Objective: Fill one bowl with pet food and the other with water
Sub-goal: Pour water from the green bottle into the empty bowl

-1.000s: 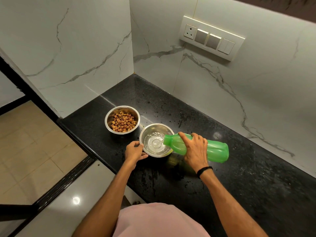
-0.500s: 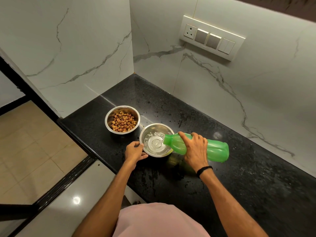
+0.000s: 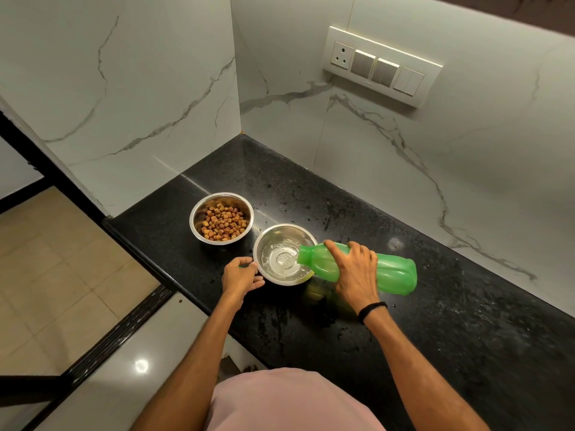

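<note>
Two steel bowls stand on the black counter (image 3: pixel 311 188). The far bowl (image 3: pixel 196 213) holds brown pet food (image 3: pixel 222 221). The near bowl (image 3: pixel 281 229) has clear water (image 3: pixel 281 261) in its bottom. My right hand (image 3: pixel 354 272) grips a green bottle (image 3: pixel 395 272), held nearly level with its open mouth over the near bowl's right rim, water running out. My left hand (image 3: pixel 241 275) rests against the near bowl's left rim, fingers curled, a bit of green showing between them.
White marble walls close the corner behind the bowls. A switch panel (image 3: pixel 382 65) hangs on the right wall. The counter's left edge drops to a tiled floor (image 3: pixel 56 269). Water spots mark the counter around the bowls.
The bottle's tail has lifted slightly and more water lies in the near bowl. Both hands stay where they were.
</note>
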